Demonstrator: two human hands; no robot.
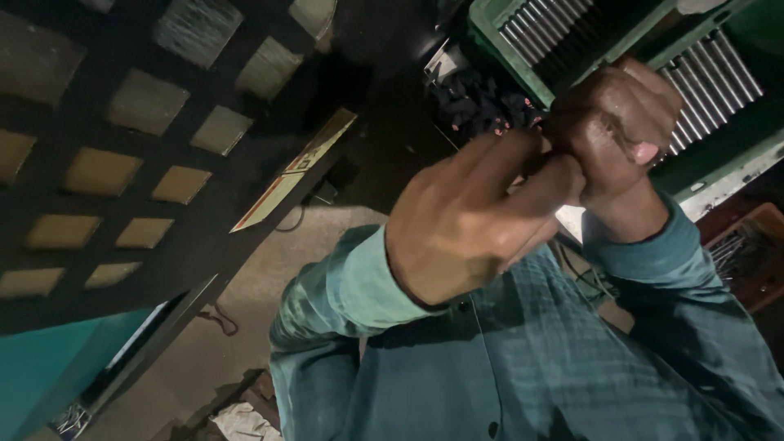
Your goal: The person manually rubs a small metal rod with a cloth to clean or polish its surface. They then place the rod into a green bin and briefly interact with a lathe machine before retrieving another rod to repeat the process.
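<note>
My left hand and my right hand meet close in front of the camera, at the right of centre. The right hand is clenched into a fist, knuckles up. The fingers of the left hand stretch over to that fist and press against it. Anything between the two hands is hidden by the fingers. Both arms wear teal sleeves, and my teal buttoned shirt fills the bottom of the view. Just behind the hands lies a dark heap with small red spots.
A green machine frame with rows of metal rods stands at the top right. An orange crate of metal parts sits at the right edge. At the left is a dark lattice wall; below it are concrete floor and a white rag.
</note>
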